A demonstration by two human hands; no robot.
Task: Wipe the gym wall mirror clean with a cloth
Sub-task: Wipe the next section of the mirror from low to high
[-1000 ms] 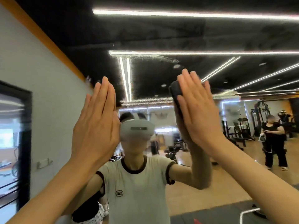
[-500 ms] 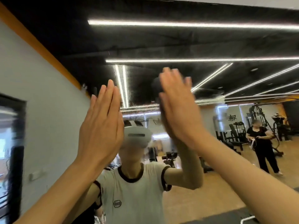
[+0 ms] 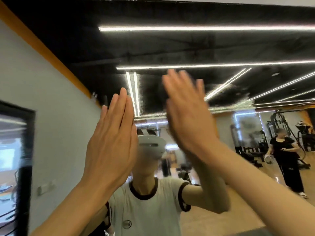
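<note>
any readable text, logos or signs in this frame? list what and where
No text can be read for certain.
Round dark emblem on the T-shirt reflected in the mirror: blurred and mirrored, unreadable.
Dark mark on the far wall panel in the reflection: too blurred to read.
White headset: no legible marking.

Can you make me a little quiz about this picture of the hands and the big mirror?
1. True or false: the left hand and the right hand are both raised at the mirror with straight fingers.
2. Pick one: the person reflected far to the right wears A) black, B) red, C) yellow.
3. Fill the gap: the headset seen in the reflection is ___ in colour.

Key: 1 true; 2 A; 3 white.
</note>
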